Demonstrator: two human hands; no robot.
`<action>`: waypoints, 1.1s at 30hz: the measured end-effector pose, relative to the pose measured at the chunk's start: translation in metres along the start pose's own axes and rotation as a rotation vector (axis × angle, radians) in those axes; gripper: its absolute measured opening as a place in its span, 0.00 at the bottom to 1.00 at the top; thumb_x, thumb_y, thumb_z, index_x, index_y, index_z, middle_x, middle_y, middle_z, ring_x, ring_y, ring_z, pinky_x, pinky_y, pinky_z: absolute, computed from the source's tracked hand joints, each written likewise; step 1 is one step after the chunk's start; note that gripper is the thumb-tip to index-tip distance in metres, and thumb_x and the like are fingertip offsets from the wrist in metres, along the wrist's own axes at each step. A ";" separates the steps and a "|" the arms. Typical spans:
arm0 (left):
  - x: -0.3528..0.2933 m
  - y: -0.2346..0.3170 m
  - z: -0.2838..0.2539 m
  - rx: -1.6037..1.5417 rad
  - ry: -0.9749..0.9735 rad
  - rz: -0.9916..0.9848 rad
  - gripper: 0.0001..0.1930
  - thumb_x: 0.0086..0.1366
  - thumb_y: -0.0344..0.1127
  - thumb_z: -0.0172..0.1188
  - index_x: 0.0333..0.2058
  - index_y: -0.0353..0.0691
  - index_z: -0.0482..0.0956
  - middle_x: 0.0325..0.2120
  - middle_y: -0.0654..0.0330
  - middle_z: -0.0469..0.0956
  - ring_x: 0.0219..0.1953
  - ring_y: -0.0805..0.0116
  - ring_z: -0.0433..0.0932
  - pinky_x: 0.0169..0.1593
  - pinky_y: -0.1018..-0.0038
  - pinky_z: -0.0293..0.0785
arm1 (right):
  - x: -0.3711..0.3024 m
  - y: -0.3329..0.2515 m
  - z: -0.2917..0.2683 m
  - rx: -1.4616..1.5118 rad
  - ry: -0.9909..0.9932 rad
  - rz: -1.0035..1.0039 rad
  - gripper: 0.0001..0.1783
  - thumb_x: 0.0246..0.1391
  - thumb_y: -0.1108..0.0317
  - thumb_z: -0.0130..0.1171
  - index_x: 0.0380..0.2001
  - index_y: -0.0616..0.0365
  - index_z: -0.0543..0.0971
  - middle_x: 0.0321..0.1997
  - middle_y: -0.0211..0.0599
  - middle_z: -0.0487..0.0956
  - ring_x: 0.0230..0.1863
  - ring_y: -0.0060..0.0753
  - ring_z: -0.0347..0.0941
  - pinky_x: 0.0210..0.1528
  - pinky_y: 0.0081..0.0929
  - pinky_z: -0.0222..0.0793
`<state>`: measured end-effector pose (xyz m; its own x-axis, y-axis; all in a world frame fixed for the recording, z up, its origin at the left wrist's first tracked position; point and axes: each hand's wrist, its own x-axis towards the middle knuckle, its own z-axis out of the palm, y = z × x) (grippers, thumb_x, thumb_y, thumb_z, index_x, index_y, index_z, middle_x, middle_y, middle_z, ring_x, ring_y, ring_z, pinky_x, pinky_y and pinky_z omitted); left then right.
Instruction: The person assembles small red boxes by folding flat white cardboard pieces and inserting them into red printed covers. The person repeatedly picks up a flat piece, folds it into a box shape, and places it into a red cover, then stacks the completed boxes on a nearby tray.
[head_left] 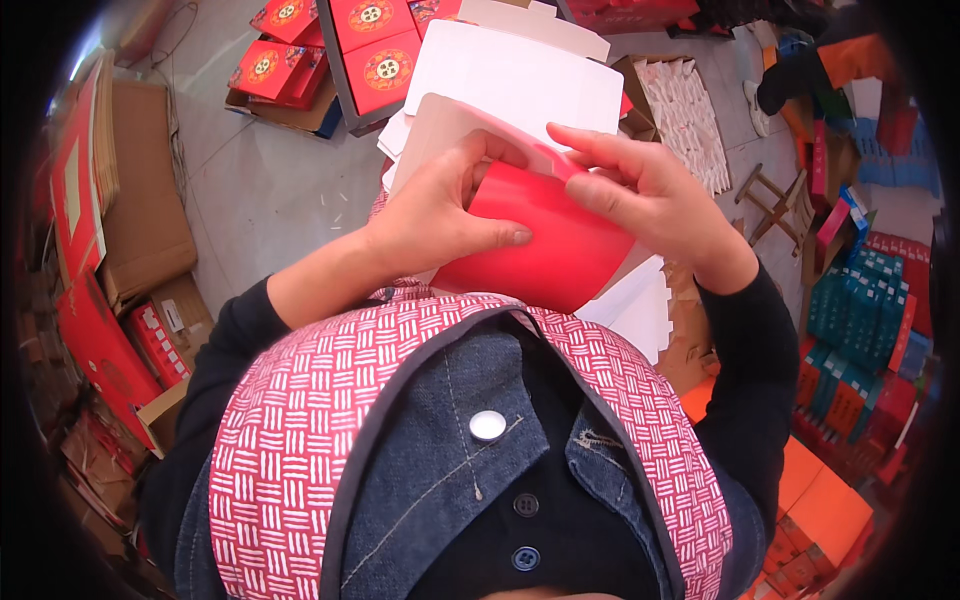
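Note:
A folding carton of thin board (548,240), glossy red outside and pale inside, is held over my lap, partly folded. My left hand (440,205) grips its left side, the thumb lying on the red face and the fingers curled behind the edge, partly hidden. At the upper right edge, my right hand (640,185) has its thumb on the carton and the index finger stretched along a pink-red flap. Just beyond both hands lies a stack of flat white carton blanks (515,75). More white board (635,310) shows beneath the carton at the right.
Red decorated boxes (385,50) stand in a dark tray ahead, with others (275,70) to its left. A box of white packets (685,115) sits ahead right, near a wooden folding stool (775,205). Brown cardboard (145,190) lines the left; teal boxes (855,300) are piled at right.

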<state>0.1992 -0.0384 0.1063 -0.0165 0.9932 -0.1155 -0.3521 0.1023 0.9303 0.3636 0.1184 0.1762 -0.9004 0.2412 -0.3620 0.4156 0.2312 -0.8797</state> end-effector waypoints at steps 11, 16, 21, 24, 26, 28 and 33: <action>-0.012 0.007 0.002 0.110 0.009 0.089 0.24 0.53 0.25 0.67 0.44 0.37 0.63 0.37 0.59 0.72 0.42 0.73 0.74 0.45 0.77 0.73 | -0.001 0.007 0.000 0.134 0.025 0.078 0.24 0.61 0.68 0.54 0.60 0.55 0.69 0.46 0.35 0.77 0.39 0.16 0.72 0.39 0.14 0.71; -0.010 0.001 0.000 0.179 0.064 0.134 0.23 0.53 0.25 0.66 0.44 0.37 0.63 0.36 0.58 0.71 0.40 0.72 0.74 0.44 0.77 0.73 | -0.003 0.000 0.007 -0.086 0.062 -0.056 0.23 0.62 0.69 0.51 0.60 0.56 0.68 0.43 0.34 0.77 0.40 0.20 0.71 0.42 0.18 0.68; -0.012 -0.001 0.003 0.153 0.106 0.168 0.24 0.53 0.26 0.66 0.45 0.37 0.62 0.38 0.57 0.72 0.41 0.71 0.75 0.46 0.76 0.73 | -0.002 -0.006 0.016 -0.212 0.070 -0.082 0.22 0.63 0.70 0.47 0.60 0.58 0.68 0.41 0.38 0.74 0.41 0.28 0.70 0.45 0.22 0.66; -0.014 0.000 0.004 0.060 0.128 0.115 0.27 0.53 0.27 0.67 0.48 0.37 0.61 0.42 0.54 0.73 0.45 0.70 0.75 0.48 0.75 0.74 | -0.002 0.002 0.019 -0.214 0.091 -0.148 0.22 0.63 0.70 0.46 0.60 0.58 0.68 0.43 0.38 0.74 0.41 0.28 0.70 0.45 0.22 0.66; -0.014 -0.001 0.005 0.002 0.156 0.090 0.25 0.55 0.28 0.67 0.49 0.35 0.64 0.43 0.54 0.75 0.45 0.70 0.76 0.47 0.75 0.74 | 0.000 0.003 0.021 -0.216 0.110 -0.174 0.22 0.63 0.70 0.45 0.60 0.58 0.68 0.43 0.38 0.73 0.42 0.28 0.70 0.45 0.22 0.66; -0.014 0.000 0.006 -0.073 0.143 0.027 0.22 0.57 0.29 0.66 0.48 0.33 0.68 0.42 0.54 0.77 0.44 0.71 0.77 0.46 0.75 0.75 | 0.001 -0.003 0.027 -0.222 0.138 -0.156 0.22 0.63 0.70 0.45 0.60 0.58 0.68 0.43 0.39 0.73 0.42 0.29 0.71 0.46 0.23 0.66; -0.014 -0.001 0.007 -0.183 0.156 -0.124 0.13 0.61 0.30 0.61 0.44 0.31 0.77 0.37 0.57 0.80 0.38 0.73 0.78 0.43 0.76 0.76 | 0.001 -0.009 0.034 -0.303 0.178 -0.155 0.22 0.64 0.70 0.45 0.61 0.57 0.67 0.44 0.39 0.73 0.43 0.29 0.70 0.47 0.22 0.66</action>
<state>0.2063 -0.0523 0.1098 -0.1017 0.9515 -0.2905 -0.5235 0.1971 0.8289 0.3541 0.0844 0.1733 -0.9302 0.3353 -0.1495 0.3196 0.5391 -0.7793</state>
